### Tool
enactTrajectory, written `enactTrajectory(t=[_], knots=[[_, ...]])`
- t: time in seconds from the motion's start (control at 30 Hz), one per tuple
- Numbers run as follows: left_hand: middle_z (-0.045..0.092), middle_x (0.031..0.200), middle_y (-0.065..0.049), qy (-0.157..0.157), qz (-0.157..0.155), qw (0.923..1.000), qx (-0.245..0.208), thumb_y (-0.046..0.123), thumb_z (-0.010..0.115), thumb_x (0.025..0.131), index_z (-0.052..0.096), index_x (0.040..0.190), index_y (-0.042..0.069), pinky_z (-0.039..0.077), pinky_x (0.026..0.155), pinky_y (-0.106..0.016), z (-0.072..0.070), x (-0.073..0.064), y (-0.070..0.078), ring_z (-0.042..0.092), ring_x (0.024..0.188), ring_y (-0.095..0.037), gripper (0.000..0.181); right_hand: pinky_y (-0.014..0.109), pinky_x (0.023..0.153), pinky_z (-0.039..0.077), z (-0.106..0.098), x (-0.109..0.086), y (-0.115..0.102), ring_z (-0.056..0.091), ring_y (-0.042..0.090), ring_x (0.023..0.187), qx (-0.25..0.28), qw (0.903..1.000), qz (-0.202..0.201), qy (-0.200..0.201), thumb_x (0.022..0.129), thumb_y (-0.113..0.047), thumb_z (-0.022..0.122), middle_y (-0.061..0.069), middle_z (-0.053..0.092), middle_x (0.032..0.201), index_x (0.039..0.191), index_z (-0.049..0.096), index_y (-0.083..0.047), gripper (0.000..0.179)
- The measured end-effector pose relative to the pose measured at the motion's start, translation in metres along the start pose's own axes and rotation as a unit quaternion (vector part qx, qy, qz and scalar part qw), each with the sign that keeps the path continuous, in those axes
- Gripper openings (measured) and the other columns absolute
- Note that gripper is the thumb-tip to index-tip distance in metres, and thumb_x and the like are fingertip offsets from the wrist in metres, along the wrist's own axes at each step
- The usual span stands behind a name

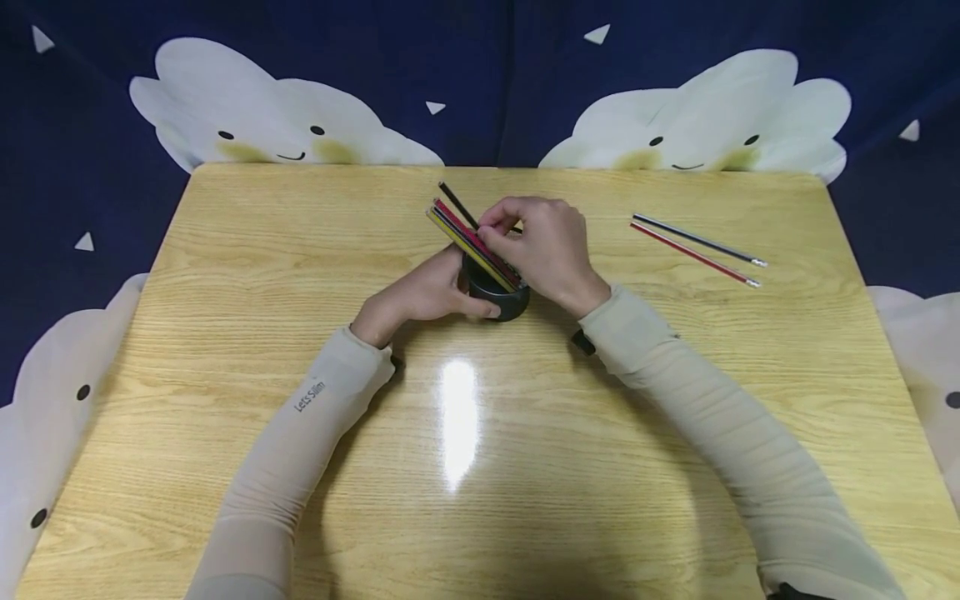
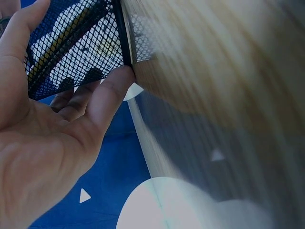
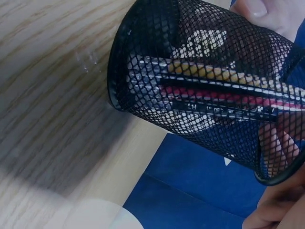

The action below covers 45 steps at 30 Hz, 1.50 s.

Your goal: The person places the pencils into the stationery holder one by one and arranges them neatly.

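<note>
A black mesh pencil cup [image 1: 510, 308] stands on the wooden table, its base close to the tabletop in the right wrist view. My left hand [image 1: 431, 292] grips it from the left, thumb low on the near side. Leaning in the cup are yellow [image 1: 471, 251], red and black pencils, seen through the mesh in the right wrist view. One black pencil [image 1: 454, 201] slants apart from the bundle. Over the mouth of the cup, my right hand [image 1: 546, 250] pinches a pencil between thumb and forefinger; I cannot tell which one.
Toward the back right, a dark pencil [image 1: 697, 239] and a red pencil [image 1: 693, 253] lie side by side on the wooden table [image 1: 570, 467]. Behind the table's far edge hangs a dark blue curtain [image 1: 495, 75] with white clouds.
</note>
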<state>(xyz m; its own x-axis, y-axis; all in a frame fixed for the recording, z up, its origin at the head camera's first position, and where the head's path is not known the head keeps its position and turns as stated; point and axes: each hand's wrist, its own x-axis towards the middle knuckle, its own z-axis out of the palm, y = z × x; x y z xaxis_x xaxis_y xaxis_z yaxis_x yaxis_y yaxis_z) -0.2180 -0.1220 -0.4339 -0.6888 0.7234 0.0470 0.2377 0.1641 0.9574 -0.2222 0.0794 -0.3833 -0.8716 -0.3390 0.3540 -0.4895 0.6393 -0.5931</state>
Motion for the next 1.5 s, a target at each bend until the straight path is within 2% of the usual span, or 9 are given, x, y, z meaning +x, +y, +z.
enactTrajectory(t=[0.13, 0.4, 0.67, 0.83, 0.97, 1.07, 1.13, 1.33, 1.5], knots=[[0.072, 0.123, -0.011, -0.002, -0.006, 0.9999, 0.01, 0.0, 0.086, 0.09, 0.061, 0.141, -0.002, 0.048, 0.103, -0.037, 0.002, 0.002, 0.0, 0.065, 0.107, -0.021, 0.057, 0.037, 0.06, 0.038, -0.001, -0.002, 0.003, 0.066, 0.018, 0.069, -0.004, 1.0, -0.005, 0.005, 0.097, -0.019, 0.083, 0.0, 0.08, 0.087, 0.098, 0.086, -0.011, 0.009], [0.073, 0.124, -0.012, -0.001, -0.009, 0.9997, 0.022, 0.0, 0.086, 0.09, 0.062, 0.141, -0.004, 0.048, 0.105, -0.038, 0.004, 0.007, 0.0, 0.067, 0.109, -0.022, 0.057, 0.034, 0.06, 0.038, -0.007, -0.009, 0.008, 0.064, 0.017, 0.067, 0.007, 0.9998, -0.006, 0.016, 0.098, -0.02, 0.082, 0.0, 0.08, 0.089, 0.1, 0.086, -0.01, 0.01], [0.065, 0.137, -0.014, 0.011, -0.02, 0.9989, 0.04, 0.004, 0.089, 0.089, 0.07, 0.134, -0.002, 0.044, 0.108, -0.037, 0.006, 0.01, 0.002, 0.059, 0.116, -0.022, 0.049, 0.024, 0.06, 0.036, -0.026, -0.022, 0.024, 0.057, 0.014, 0.065, 0.051, 0.9944, -0.026, 0.089, 0.098, -0.011, 0.081, 0.003, 0.079, 0.085, 0.101, 0.086, -0.007, 0.007], [0.051, 0.155, -0.016, 0.019, -0.034, 0.9973, 0.062, 0.01, 0.091, 0.089, 0.076, 0.129, 0.002, 0.037, 0.114, -0.035, 0.006, 0.008, 0.002, 0.053, 0.119, -0.023, 0.043, 0.022, 0.058, 0.034, -0.036, -0.034, 0.039, 0.053, 0.014, 0.061, 0.079, 0.9902, 0.002, 0.115, 0.099, -0.011, 0.08, 0.002, 0.078, 0.083, 0.1, 0.086, -0.007, 0.008], [0.049, 0.158, -0.015, 0.018, -0.051, 0.9963, 0.067, 0.013, 0.091, 0.089, 0.075, 0.132, 0.004, 0.044, 0.102, -0.032, 0.008, 0.006, 0.002, 0.058, 0.088, -0.02, 0.046, 0.023, 0.054, 0.031, -0.044, -0.043, 0.051, 0.046, 0.016, 0.056, 0.083, 0.9892, 0.031, 0.117, 0.099, -0.014, 0.079, 0.002, 0.077, 0.083, 0.1, 0.086, -0.007, 0.01], [0.054, 0.153, -0.013, 0.02, -0.063, 0.9957, 0.065, 0.013, 0.091, 0.09, 0.071, 0.138, 0.005, 0.049, 0.076, -0.033, 0.008, 0.004, 0.003, 0.048, 0.061, -0.018, 0.053, 0.023, 0.053, 0.031, -0.052, -0.049, 0.062, 0.046, 0.016, 0.055, 0.064, 0.9905, 0.05, 0.11, 0.1, -0.016, 0.079, 0.002, 0.076, 0.083, 0.101, 0.085, -0.007, 0.011], [0.057, 0.148, -0.011, 0.022, -0.067, 0.9954, 0.065, 0.013, 0.091, 0.09, 0.07, 0.14, 0.005, 0.048, 0.065, -0.034, 0.007, 0.003, 0.004, 0.048, 0.058, -0.017, 0.055, 0.023, 0.052, 0.031, -0.058, -0.053, 0.071, 0.047, 0.016, 0.054, 0.046, 0.9916, 0.062, 0.103, 0.1, -0.016, 0.079, 0.002, 0.076, 0.082, 0.101, 0.085, -0.008, 0.01], [0.056, 0.149, -0.011, 0.027, -0.072, 0.995, 0.065, 0.012, 0.091, 0.091, 0.071, 0.138, 0.006, 0.047, 0.064, -0.034, 0.006, 0.001, 0.007, 0.047, 0.059, -0.017, 0.052, 0.02, 0.047, 0.031, -0.073, -0.069, 0.103, 0.046, 0.006, 0.048, -0.021, 0.994, 0.069, 0.082, 0.101, -0.016, 0.078, 0.002, 0.076, 0.083, 0.101, 0.085, -0.009, 0.009], [0.057, 0.148, -0.01, 0.026, -0.072, 0.9948, 0.068, 0.013, 0.091, 0.091, 0.069, 0.14, 0.005, 0.047, 0.061, -0.033, 0.005, -0.001, 0.008, 0.049, 0.059, -0.019, 0.055, 0.027, 0.054, 0.032, -0.095, -0.08, 0.127, 0.045, 0.001, 0.051, -0.094, 0.9894, 0.094, 0.058, 0.102, -0.019, 0.076, 0.004, 0.079, 0.089, 0.102, 0.085, -0.012, 0.011]])
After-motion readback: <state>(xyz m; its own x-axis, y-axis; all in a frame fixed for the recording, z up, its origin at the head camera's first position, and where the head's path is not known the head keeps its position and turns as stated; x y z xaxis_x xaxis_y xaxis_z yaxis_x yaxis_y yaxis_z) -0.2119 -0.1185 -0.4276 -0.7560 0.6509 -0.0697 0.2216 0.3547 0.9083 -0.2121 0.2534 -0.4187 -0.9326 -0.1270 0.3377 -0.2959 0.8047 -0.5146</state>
